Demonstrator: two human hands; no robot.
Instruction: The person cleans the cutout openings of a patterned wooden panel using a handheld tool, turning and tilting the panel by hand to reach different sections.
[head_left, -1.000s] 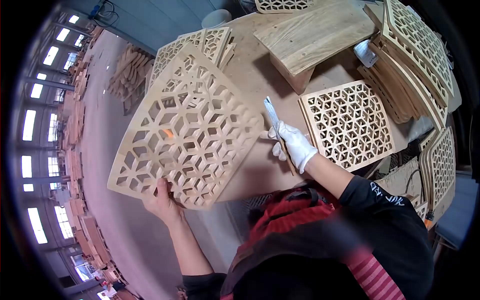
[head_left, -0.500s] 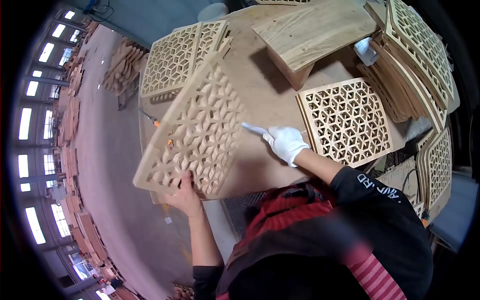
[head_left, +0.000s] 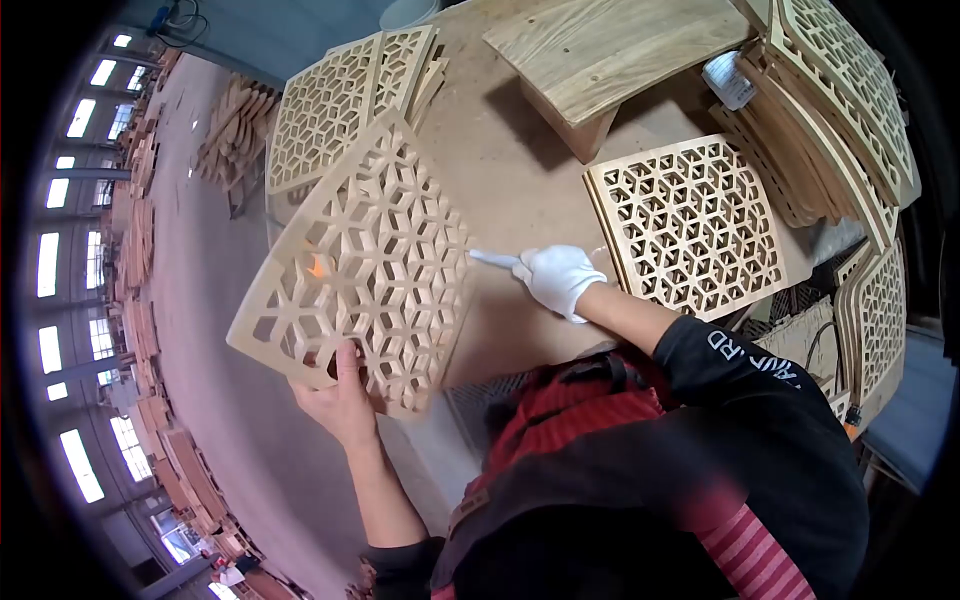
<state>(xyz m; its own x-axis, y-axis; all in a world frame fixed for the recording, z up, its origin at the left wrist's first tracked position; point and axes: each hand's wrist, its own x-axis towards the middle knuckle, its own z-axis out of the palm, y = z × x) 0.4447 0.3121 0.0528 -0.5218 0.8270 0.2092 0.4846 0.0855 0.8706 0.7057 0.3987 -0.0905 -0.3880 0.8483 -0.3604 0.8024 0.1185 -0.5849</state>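
My bare left hand (head_left: pixel 340 400) grips the lower edge of a wooden lattice panel (head_left: pixel 375 265), thumb on its near face. The panel is held tilted above the table, its pierced face turned towards me. In a white glove, my right hand (head_left: pixel 560 280) is closed round a thin, pale, flat stick-like tool (head_left: pixel 492 260). Its tip lies at the panel's right edge; whether it touches cannot be made out. To the right of that glove, a stack of similar lattice panels (head_left: pixel 690 228) lies on the table.
More lattice panels (head_left: pixel 325 110) lie at the back left. A low wooden stand (head_left: pixel 615 50) occupies the table's (head_left: pixel 465 120) far side. Curved panels (head_left: pixel 845 90) are piled at right, others (head_left: pixel 878 325) lean lower down. Wooden pieces (head_left: pixel 235 130) are heaped beyond the left edge.
The lattice panel in my left hand has moved left and turned to show more of its face. My right hand with the tool has shifted slightly left, staying by the panel's edge.
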